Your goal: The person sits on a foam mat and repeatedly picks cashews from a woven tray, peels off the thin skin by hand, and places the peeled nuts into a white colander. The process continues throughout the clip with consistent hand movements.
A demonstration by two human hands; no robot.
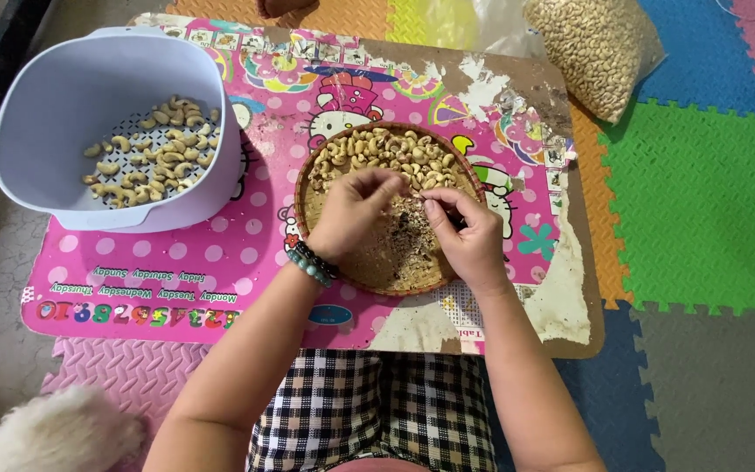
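Left hand (353,212) and right hand (469,234) held over round woven tray (369,267) on pink board (220,253). Cashew nut (421,199) pinched between fingertips of both hands. Peeled cashews seen in pale tub (63,79) at left.

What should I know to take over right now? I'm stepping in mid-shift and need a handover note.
Left hand and right hand meet over the woven tray, fingers pinched together on something too small to make out. Cashews fill the tray's far half; husk crumbs lie by the hands. The tub on the left holds a thin layer of nuts. A full bag lies beyond the board. Done: the tub's few. Left: the tray pile and bag.
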